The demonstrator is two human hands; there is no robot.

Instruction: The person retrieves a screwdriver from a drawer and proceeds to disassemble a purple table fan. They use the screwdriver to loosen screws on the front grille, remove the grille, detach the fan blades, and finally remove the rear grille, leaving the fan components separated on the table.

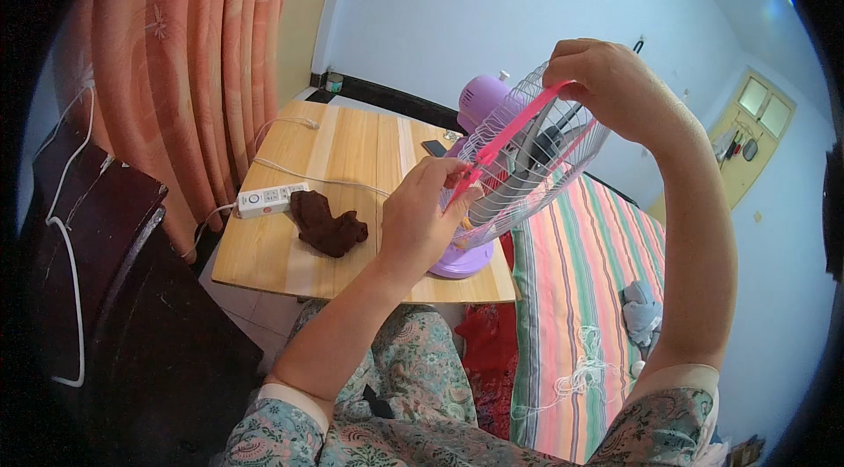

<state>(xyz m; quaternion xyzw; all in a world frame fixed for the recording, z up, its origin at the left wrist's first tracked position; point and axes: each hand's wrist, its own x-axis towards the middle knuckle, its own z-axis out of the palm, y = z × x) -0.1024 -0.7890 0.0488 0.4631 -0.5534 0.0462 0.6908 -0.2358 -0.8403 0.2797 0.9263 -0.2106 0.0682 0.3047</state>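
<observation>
A purple electric fan [482,103] stands at the right end of the wooden table, its round base [462,263] near the front edge. A pink rim band [526,118] runs along the edge of its wire guard [549,186], and grey parts show through the wires. My left hand [426,214] is closed on the band's lower left part, by what looks like its clasp. Higher up, my right hand [607,84] is bent over the guard's top with its fingers closed on the same band. The fingertips of both hands are partly hidden.
On the wooden table [352,146] lie a brown cloth [326,223], a white power strip [272,200] with a cable, and a dark phone [434,149]. To the right is a striped bed cover [563,291] with tangled white string [585,372]. Dark furniture [132,317] stands left.
</observation>
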